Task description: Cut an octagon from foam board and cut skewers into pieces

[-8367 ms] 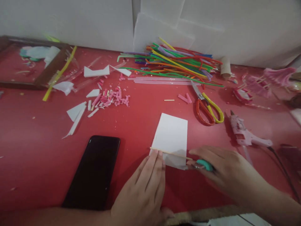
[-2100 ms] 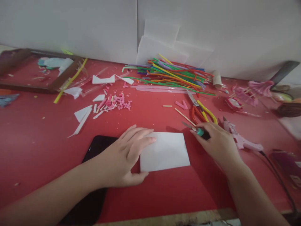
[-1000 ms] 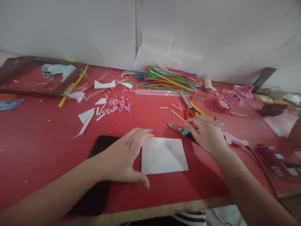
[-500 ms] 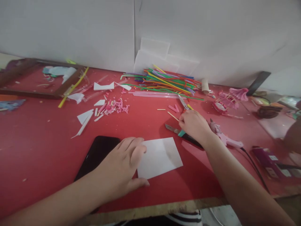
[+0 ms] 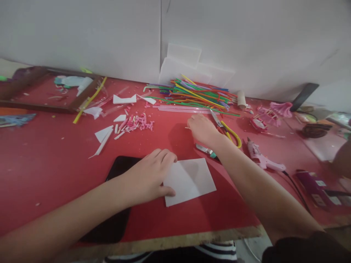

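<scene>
Left hand [image 5: 156, 173] holds the white card [image 5: 193, 179]; right hand [image 5: 201, 128] curls by a tiny stick [image 5: 187, 128], grip can't be told.

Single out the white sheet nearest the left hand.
The flat sheet on the red table, right at the thumb of the left hand. The other large sheets stand against the wall; the small white scraps lie farther off.

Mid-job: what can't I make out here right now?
Head view:
Right hand: its back hides the fingertips, so whether they hold the stick is unclear.
Knife: the right forearm hides most of its handle.
Paper: the left hand covers part of its left edge.
Purple pack: print too blurred.
Brown shape: cut off by the picture's edge.
</scene>
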### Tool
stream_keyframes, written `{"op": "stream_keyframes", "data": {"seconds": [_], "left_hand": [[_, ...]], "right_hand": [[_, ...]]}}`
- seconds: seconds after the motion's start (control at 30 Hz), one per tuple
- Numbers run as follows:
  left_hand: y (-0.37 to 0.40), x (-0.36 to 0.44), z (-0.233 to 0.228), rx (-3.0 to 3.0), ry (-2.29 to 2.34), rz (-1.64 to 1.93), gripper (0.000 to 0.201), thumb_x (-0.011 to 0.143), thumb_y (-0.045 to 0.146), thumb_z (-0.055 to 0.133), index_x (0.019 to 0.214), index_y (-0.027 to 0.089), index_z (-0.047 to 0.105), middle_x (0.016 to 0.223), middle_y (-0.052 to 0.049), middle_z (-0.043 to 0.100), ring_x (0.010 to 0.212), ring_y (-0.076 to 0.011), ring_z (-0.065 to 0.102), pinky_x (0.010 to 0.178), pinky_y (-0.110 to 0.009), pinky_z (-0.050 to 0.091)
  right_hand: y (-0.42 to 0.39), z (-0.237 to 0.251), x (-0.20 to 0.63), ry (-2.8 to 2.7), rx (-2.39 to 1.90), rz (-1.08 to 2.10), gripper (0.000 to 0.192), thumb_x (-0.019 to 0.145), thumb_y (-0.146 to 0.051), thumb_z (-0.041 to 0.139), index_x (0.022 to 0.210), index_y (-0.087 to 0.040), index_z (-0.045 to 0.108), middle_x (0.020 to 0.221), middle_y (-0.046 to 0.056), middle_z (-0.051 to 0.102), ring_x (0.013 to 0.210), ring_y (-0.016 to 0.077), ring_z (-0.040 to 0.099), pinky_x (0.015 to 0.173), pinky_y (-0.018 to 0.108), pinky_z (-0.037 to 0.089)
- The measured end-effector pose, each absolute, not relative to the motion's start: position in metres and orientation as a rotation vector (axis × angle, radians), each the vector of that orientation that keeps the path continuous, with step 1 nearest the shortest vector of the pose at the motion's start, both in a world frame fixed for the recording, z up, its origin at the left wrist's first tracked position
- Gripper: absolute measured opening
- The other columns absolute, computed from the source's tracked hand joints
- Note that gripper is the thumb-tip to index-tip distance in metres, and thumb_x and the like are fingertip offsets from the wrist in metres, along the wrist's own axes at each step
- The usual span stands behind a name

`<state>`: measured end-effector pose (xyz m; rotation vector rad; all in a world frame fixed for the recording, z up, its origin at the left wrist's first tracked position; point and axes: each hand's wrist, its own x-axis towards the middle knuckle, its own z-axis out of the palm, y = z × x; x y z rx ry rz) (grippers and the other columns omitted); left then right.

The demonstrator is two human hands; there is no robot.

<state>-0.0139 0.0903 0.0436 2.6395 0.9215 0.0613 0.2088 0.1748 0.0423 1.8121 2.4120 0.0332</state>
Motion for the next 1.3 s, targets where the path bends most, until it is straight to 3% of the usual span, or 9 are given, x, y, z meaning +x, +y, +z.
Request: {"op": "stream_keyframes", "data": {"seconds": [0.23,0.37,0.47,0.57,0.73,0.87,1.03,1.17,1.3], "left_hand": [[0.062,-0.01,0.042,2.819,1.001,-0.057,0.036,0.081,0.026,0.071,0.113,0.011,0.063,0.118,-0.018,0.062,0.104,-0.0348,0.059,0.088,-0.051,0.051],[0.036,-0.001,0.03,3.005,1.11,0.084,0.046,0.081,0.013,0.058,0.126,0.004,0.062,0.13,-0.024,0.06,0.108,-0.0401,0.06,0.088,-0.056,0.052],[0.021,0.005,0.018,3.12,1.087,0.235,0.046,0.081,0.006,0.049,0.125,0.001,0.064,0.131,-0.022,0.062,0.113,-0.0381,0.059,0.092,-0.051,0.054],[0.013,0.008,0.012,3.194,0.98,0.37,0.047,0.082,0.001,0.042,0.122,0.003,0.067,0.126,-0.018,0.067,0.11,-0.0336,0.063,0.087,-0.045,0.056],[0.005,0.008,0.014,3.186,0.913,0.46,0.043,0.082,0.004,0.043,0.116,0.002,0.07,0.117,-0.02,0.071,0.104,-0.035,0.067,0.083,-0.044,0.06],[0.001,0.011,0.019,3.156,0.944,0.477,0.04,0.083,0.006,0.043,0.112,0.001,0.07,0.112,-0.022,0.071,0.097,-0.0342,0.068,0.072,-0.043,0.061],[0.013,0.012,0.018,3.12,0.861,0.565,0.03,0.086,0.006,0.043,0.099,0.007,0.07,0.092,-0.016,0.073,0.082,-0.0275,0.067,0.057,-0.035,0.057],[0.027,0.006,0.013,3.105,0.703,0.743,0.022,0.089,0.008,0.051,0.098,0.007,0.07,0.087,-0.013,0.072,0.081,-0.0261,0.067,0.059,-0.036,0.058],[0.031,0.0,0.01,3.031,0.713,0.792,0.021,0.09,0.008,0.052,0.099,0.01,0.071,0.091,-0.011,0.073,0.083,-0.0238,0.067,0.064,-0.035,0.059]], "right_hand": [[0.167,0.045,0.217,2.537,1.667,-0.127,0.029,0.09,0.001,0.046,0.104,-0.008,0.07,0.107,0.016,0.07,0.104,0.0242,0.061,0.086,0.031,0.043],[0.172,0.045,0.22,2.623,1.643,-0.259,0.02,0.087,-0.004,0.056,0.095,-0.013,0.073,0.1,0.011,0.073,0.095,0.0217,0.065,0.084,0.03,0.044],[0.166,0.044,0.216,2.684,1.737,-0.328,0.016,0.079,-0.003,0.062,0.087,-0.013,0.071,0.089,0.009,0.072,0.087,0.0208,0.065,0.079,0.029,0.045],[0.14,0.04,0.208,2.763,1.887,-0.422,0.016,0.08,-0.007,0.061,0.092,-0.015,0.068,0.089,0.005,0.07,0.084,0.0163,0.065,0.076,0.025,0.047],[0.079,0.031,0.201,2.797,2.037,-0.612,0.012,0.079,-0.008,0.061,0.083,-0.018,0.065,0.078,-0.001,0.067,0.071,0.0119,0.063,0.067,0.022,0.048],[0.05,0.02,0.203,2.92,2.085,-0.756,0.015,0.079,-0.008,0.06,0.085,-0.02,0.066,0.08,0.001,0.069,0.076,0.016,0.064,0.072,0.028,0.051],[0.04,0.017,0.209,3.005,1.938,-0.781,0.014,0.088,-0.009,0.059,0.093,-0.02,0.067,0.086,0.003,0.07,0.082,0.0179,0.064,0.078,0.032,0.052],[0.035,0.023,0.215,2.97,1.917,-0.767,0.005,0.089,-0.013,0.061,0.089,-0.019,0.063,0.086,0.004,0.065,0.082,0.0186,0.061,0.074,0.033,0.051],[0.034,0.028,0.22,2.936,1.877,-0.769,0.012,0.087,-0.01,0.059,0.08,-0.02,0.057,0.085,0.004,0.059,0.08,0.0185,0.056,0.072,0.034,0.05]]}}
